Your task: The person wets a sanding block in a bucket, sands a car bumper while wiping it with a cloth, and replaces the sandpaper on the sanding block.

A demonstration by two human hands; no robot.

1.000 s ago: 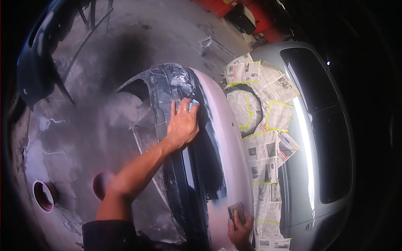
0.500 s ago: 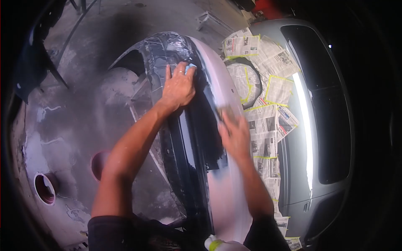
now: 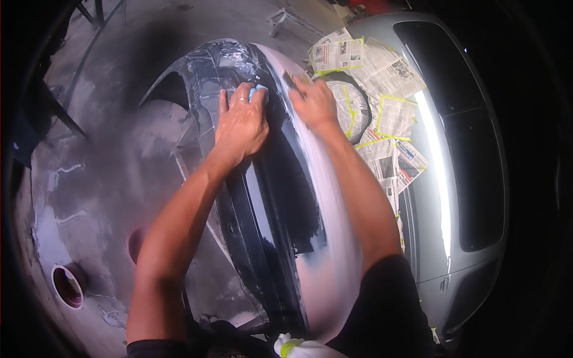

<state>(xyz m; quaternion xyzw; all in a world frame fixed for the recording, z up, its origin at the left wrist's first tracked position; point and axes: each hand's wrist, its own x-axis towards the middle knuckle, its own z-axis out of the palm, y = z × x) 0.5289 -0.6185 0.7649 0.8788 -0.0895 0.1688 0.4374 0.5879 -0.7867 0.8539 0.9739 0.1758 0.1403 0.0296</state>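
A long curved car bumper [image 3: 325, 286], part glossy black and part dull pinkish white, stretches away in front of me. My left hand [image 3: 242, 122] rests on its dark side, fingers pointing forward. Tucked between its thumb and forefinger is a small light blue pad [image 3: 259, 92]; most of it is hidden. On the pale far part of the bumper, my right hand [image 3: 316, 104] grips a thin dark piece with a tan edge, which looks like sandpaper [image 3: 290, 79]. Its underside is out of sight.
To the right stands a silver car [image 3: 427, 232], its side masked with newspaper [image 3: 382, 65] and yellow-green tape. A round reddish tub [image 3: 68, 286] is on the floor at left. White cloth bound with yellow-green tape [image 3: 289, 347] shows close to me.
My right hand has moved forward along the pale strip, from beside the bumper's middle to near its far end. The left hand stays on the same spot; the view has shifted slightly.
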